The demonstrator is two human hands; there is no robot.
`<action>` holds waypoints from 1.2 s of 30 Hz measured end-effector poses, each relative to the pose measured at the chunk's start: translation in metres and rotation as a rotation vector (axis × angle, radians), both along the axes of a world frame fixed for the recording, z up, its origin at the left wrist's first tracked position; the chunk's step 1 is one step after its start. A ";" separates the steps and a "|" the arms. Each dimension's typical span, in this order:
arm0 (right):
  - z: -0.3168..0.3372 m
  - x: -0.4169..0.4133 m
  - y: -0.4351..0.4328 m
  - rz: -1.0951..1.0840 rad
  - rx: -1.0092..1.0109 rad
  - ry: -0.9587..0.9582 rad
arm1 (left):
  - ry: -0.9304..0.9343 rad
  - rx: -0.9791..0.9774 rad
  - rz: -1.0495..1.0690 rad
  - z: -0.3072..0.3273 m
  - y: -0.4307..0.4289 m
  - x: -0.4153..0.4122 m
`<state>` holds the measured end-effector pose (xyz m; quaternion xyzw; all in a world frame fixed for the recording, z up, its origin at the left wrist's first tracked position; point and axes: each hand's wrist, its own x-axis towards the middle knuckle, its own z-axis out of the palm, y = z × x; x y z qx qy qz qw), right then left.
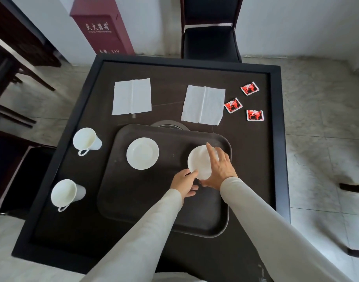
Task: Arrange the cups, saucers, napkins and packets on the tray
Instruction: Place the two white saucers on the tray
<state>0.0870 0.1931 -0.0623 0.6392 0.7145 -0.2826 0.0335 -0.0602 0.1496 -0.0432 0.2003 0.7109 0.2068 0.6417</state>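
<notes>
A dark tray (pixel 134 200) lies on the black table. One white saucer (pixel 142 153) rests flat on the tray's left half. A second white saucer (pixel 199 160) is over the tray's right half, tilted, held by both hands. My left hand (pixel 183 183) pinches its near left rim. My right hand (pixel 220 169) covers its right side with fingers spread. Two white cups lie on their sides left of the tray, one farther (pixel 86 141) and one nearer (pixel 66 193). Two white napkins (pixel 132 96) (pixel 203 104) lie beyond the tray. Three red packets (pixel 232 105) (pixel 249 88) (pixel 255 115) lie at the far right.
A round metal disc (pixel 169 125) is set in the table just beyond the tray. A dark chair (pixel 211 37) stands behind the table, another chair (pixel 14 171) at the left. A red box (pixel 102 27) stands by the wall.
</notes>
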 end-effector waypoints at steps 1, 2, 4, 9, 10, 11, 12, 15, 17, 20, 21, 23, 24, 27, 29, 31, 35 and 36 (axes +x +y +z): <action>-0.001 -0.004 0.001 -0.002 -0.001 -0.003 | -0.001 -0.004 0.004 -0.001 0.002 -0.003; -0.003 -0.007 0.002 -0.003 -0.003 -0.006 | 0.000 -0.009 0.006 -0.002 0.003 -0.006; -0.006 -0.013 0.003 -0.004 -0.008 -0.011 | -0.001 -0.021 0.006 -0.004 0.004 -0.011; -0.011 -0.022 0.004 -0.008 -0.015 -0.007 | -0.005 -0.039 -0.009 -0.007 0.008 -0.022; -0.011 -0.022 0.005 -0.008 -0.017 -0.007 | -0.006 -0.040 -0.014 -0.007 0.008 -0.024; -0.012 -0.023 0.005 -0.009 -0.021 -0.004 | -0.011 -0.040 -0.014 -0.008 0.008 -0.024; -0.012 -0.024 0.006 -0.012 -0.026 0.000 | -0.016 -0.040 -0.013 -0.008 0.008 -0.025; -0.012 -0.026 0.007 -0.026 -0.032 0.011 | -0.015 -0.039 -0.014 -0.008 0.010 -0.027; -0.012 -0.026 0.008 -0.024 -0.028 0.018 | -0.015 -0.038 -0.014 -0.009 0.011 -0.027; -0.012 -0.024 0.007 -0.022 -0.031 0.021 | -0.022 -0.039 -0.016 -0.009 0.011 -0.026; -0.012 -0.023 0.007 -0.020 -0.034 0.019 | -0.023 -0.038 -0.018 -0.009 0.010 -0.025; -0.013 -0.022 0.008 -0.012 -0.042 0.022 | -0.018 -0.038 -0.014 -0.010 0.010 -0.024; -0.013 -0.022 0.007 -0.009 -0.045 0.027 | -0.011 -0.040 -0.014 -0.010 0.010 -0.024; -0.014 -0.022 0.006 -0.008 -0.038 0.031 | 0.008 -0.047 -0.024 -0.010 0.010 -0.023; -0.015 -0.021 0.005 -0.006 -0.034 0.014 | 0.012 -0.047 -0.030 -0.011 0.009 -0.023; -0.016 -0.021 0.005 -0.006 -0.036 -0.001 | 0.016 -0.046 -0.042 -0.010 0.008 -0.022; -0.019 -0.020 0.002 0.008 -0.034 -0.007 | 0.032 -0.053 -0.071 -0.008 0.008 -0.022; -0.019 -0.020 0.002 0.013 -0.037 -0.008 | 0.037 -0.058 -0.075 -0.007 0.009 -0.022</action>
